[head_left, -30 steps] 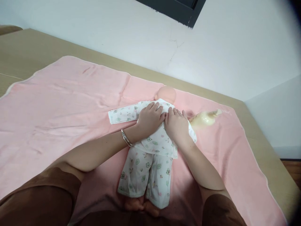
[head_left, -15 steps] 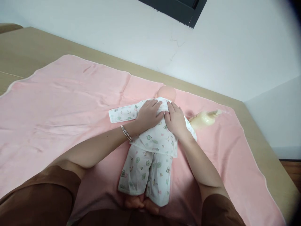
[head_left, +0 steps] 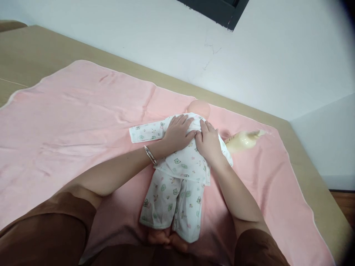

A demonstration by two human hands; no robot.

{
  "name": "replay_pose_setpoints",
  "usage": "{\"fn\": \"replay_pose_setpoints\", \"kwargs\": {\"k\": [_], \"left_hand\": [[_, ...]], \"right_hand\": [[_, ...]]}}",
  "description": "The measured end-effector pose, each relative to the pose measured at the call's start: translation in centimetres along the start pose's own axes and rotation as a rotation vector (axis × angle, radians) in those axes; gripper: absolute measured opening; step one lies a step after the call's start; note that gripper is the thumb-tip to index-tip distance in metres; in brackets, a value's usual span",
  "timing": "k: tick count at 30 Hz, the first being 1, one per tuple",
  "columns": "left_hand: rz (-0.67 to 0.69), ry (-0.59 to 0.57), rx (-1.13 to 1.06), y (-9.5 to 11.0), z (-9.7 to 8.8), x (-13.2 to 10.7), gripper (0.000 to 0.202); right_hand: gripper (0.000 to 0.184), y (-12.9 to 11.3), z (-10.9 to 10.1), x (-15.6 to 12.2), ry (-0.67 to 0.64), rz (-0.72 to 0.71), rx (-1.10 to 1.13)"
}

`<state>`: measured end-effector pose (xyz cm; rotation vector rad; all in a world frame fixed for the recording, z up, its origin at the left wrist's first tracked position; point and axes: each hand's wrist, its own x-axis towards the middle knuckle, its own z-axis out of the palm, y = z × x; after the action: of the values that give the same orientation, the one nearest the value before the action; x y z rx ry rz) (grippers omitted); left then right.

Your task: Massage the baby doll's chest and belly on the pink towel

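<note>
A baby doll [head_left: 199, 108] lies on a pink blanket [head_left: 105, 99], its head away from me and its bare feet close to my body. It wears a white printed top [head_left: 184, 160] and matching trousers [head_left: 160, 199]. Flat on the left of the top's upper part rests my left hand [head_left: 179, 133], fingers spread, a silver bangle on the wrist. My right hand [head_left: 208, 142] lies on the right of the upper top, fingers stretched out, the thumbs nearly meeting. One sleeve [head_left: 145, 132] reaches out to the left. The doll's face is not visible.
A cream-coloured bottle [head_left: 244, 141] lies on the blanket right of the doll. Beneath the blanket is a wooden table [head_left: 91, 48], with a white wall [head_left: 155, 40] behind it. A dark frame [head_left: 219, 13] sits on the wall.
The view has shifted slightly. Both hands stay flat on the doll's top in nearly the same place.
</note>
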<state>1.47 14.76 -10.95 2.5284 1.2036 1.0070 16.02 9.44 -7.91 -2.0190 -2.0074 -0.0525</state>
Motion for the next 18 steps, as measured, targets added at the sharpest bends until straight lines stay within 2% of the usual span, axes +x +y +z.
{"fn": "replay_pose_setpoints", "kwargs": {"k": [4, 8, 13, 18], "left_hand": [[0.058, 0.025, 0.018, -0.1, 0.0, 0.1, 0.045], [0.106, 0.05, 0.09, 0.4, -0.6, -0.2, 0.036], [0.069, 0.062, 0.132, 0.8, -0.8, -0.5, 0.029], [0.001, 0.086, 0.071, 0.6, -0.4, -0.5, 0.029]], "right_hand": [[0.052, 0.3, 0.1, 0.1, 0.026, -0.026, 0.026], [0.049, -0.7, -0.2, -0.9, 0.083, -0.009, -0.096], [0.044, -1.7, -0.5, -1.7, 0.102, 0.04, -0.223], [0.042, -1.2, 0.0, -1.3, 0.135, 0.042, -0.186]]}}
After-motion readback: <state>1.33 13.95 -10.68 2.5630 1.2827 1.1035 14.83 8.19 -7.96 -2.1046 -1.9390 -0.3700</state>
